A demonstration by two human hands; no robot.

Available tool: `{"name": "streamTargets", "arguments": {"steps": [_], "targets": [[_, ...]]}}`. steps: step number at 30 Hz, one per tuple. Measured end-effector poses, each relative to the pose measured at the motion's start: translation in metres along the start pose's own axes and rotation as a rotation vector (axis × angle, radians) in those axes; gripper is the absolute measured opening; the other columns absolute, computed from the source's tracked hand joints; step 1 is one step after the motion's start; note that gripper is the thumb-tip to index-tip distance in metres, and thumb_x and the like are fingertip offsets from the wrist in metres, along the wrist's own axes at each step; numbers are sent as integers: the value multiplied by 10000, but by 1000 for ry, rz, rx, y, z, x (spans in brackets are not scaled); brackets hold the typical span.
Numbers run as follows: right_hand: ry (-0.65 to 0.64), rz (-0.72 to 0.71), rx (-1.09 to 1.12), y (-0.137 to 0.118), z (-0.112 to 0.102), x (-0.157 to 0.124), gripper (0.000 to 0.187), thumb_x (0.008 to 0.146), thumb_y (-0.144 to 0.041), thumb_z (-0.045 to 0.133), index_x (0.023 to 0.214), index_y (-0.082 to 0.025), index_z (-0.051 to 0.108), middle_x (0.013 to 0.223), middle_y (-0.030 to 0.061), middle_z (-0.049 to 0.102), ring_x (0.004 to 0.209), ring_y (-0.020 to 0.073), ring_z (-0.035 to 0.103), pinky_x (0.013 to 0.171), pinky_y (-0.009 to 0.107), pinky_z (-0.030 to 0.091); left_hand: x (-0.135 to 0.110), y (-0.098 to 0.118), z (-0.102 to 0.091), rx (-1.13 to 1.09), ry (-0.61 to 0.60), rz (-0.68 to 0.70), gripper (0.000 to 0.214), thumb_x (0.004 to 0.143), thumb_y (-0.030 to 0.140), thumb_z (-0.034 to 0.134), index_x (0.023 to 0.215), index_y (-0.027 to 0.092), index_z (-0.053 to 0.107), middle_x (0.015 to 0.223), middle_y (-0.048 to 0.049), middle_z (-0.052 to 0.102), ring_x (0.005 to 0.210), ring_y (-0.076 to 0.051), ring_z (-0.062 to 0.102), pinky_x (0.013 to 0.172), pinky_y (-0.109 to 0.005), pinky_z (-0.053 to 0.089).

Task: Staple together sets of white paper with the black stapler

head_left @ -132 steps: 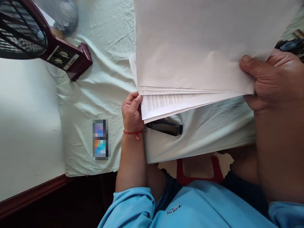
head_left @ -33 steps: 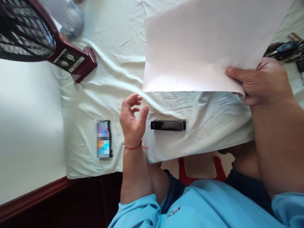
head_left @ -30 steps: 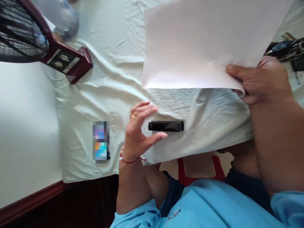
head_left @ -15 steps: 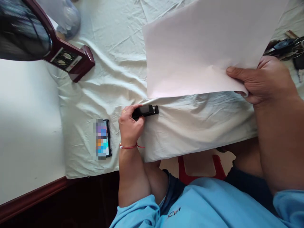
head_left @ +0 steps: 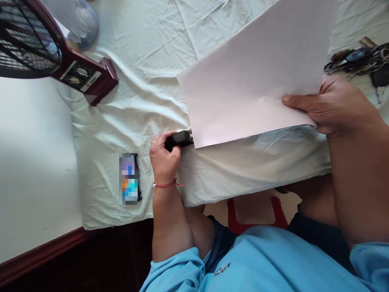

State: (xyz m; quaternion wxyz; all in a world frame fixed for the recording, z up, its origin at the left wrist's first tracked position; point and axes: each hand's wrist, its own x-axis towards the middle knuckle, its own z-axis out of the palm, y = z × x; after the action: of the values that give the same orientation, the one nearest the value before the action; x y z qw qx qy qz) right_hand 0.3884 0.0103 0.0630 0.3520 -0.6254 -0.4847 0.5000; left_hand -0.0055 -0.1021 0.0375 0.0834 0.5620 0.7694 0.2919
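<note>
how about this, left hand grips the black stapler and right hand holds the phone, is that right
No: the right hand holds paper; the phone lies on the cloth, as the head view shows. The left hand does grip the black stapler.

My left hand [head_left: 164, 159] and right hand [head_left: 343, 106] made two; I counted one stapler [head_left: 178, 139], one visible sheet [head_left: 249, 87], one phone [head_left: 129, 178] toward eight o'clock, one racket [head_left: 80, 77] toward ten, one key bunch [head_left: 363, 59] toward two, one stool [head_left: 234, 217], one bracelet [head_left: 165, 185], one ring [head_left: 154, 141].
</note>
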Motion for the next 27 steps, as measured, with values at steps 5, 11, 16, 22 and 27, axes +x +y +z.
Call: {"name": "streamTargets", "arguments": {"steps": [5, 11, 16, 22, 27], "targets": [[-47, 81, 8, -10, 6, -4, 229, 796, -318, 762, 921, -132, 714, 805, 53, 674, 601, 90, 593, 450, 146, 439, -2, 5, 0, -159, -13, 48, 478, 782, 200, 632, 1189, 238, 880, 1165, -78, 852, 1158, -292, 786, 1105, -474, 625], [-51, 19, -13, -7, 3, -2, 319, 789, -341, 777, 1038, -149, 724, 984, 72, 705, 722, 113, 652, 506, 147, 482, -4, 9, 3, -285, -3, 20, 323, 1022, 376, 648, 1195, 237, 883, 1218, -97, 863, 1225, -286, 781, 1145, -465, 591], [-52, 52, -131, -6, -5, 0, 335, 791, -408, 781, 947, -118, 723, 829, 76, 683, 593, 78, 581, 441, 141, 400, -3, 8, 3, -201, -28, 23, 299, 1041, 443, 703, 1193, 244, 867, 1203, -98, 853, 1220, -291, 772, 1160, -479, 582], [-25, 29, -211, -13, -6, -5, 322, 809, -427, 761, 905, -123, 717, 788, 48, 659, 617, 56, 584, 486, 134, 397, -4, 9, 3, -196, -31, 34, 276, 1050, 431, 700, 1188, 254, 862, 1208, -90, 851, 1237, -290, 769, 1182, -481, 576], [-45, -47, -162, -11, -3, -4, 334, 824, -407, 758, 1035, -151, 722, 997, 62, 695, 764, 105, 642, 591, 191, 498, -5, 14, 3, -217, -34, 35, 255, 1033, 413, 726, 1165, 243, 864, 1221, -111, 847, 1250, -311, 767, 1193, -505, 571]]}}
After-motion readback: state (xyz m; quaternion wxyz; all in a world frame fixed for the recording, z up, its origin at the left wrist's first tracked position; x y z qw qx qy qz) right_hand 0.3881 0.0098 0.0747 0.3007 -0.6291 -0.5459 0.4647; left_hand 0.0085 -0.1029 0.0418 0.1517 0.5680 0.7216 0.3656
